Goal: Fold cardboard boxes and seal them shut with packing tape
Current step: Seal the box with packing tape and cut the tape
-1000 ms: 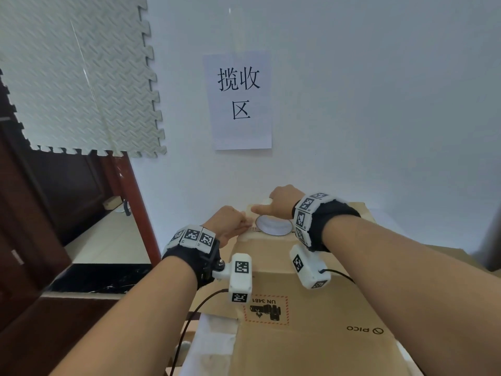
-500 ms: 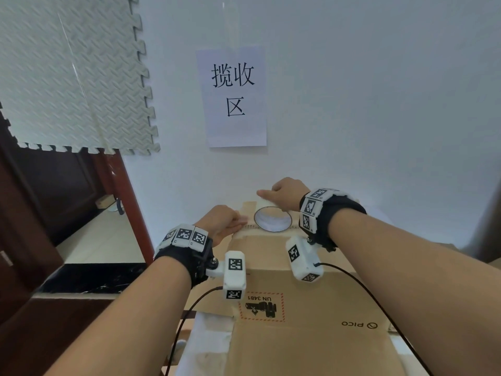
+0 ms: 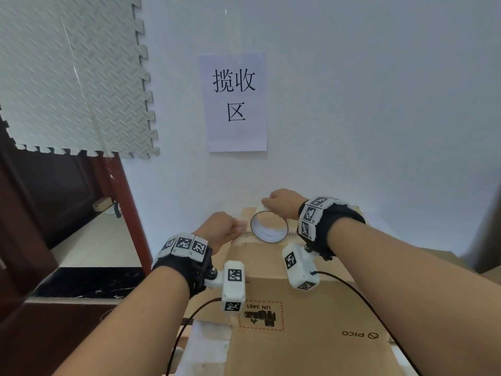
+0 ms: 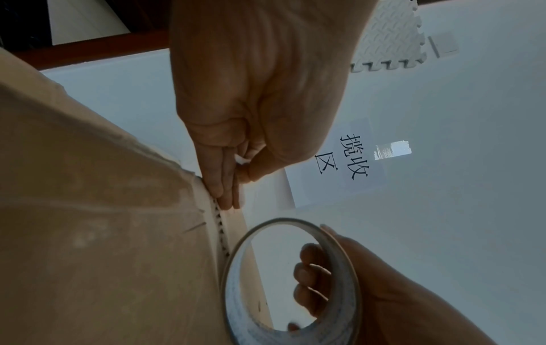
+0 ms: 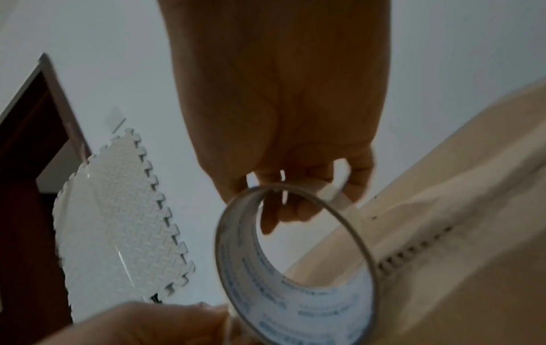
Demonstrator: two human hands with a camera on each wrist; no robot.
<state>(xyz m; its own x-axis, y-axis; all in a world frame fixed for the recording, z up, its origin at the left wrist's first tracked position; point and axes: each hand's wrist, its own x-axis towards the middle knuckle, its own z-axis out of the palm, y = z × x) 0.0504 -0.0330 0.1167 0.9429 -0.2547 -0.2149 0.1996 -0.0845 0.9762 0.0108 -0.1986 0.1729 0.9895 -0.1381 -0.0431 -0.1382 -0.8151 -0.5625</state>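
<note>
a person's two bare hands work at the far edge of a cardboard box (image 3: 298, 308) that stands before a white wall. the right hand (image 3: 282, 203) grips a tape roll (image 3: 269, 226), fingers curled through its ring, holding it upright on the box's far edge, over the seam. the left hand (image 3: 221, 230), just left of the roll, pinches the loose tape end between thumb and fingers at the same edge. a paper sign (image 3: 234, 101) hangs on the wall above, and a foam mat (image 3: 73, 74) hangs at the upper left.
</note>
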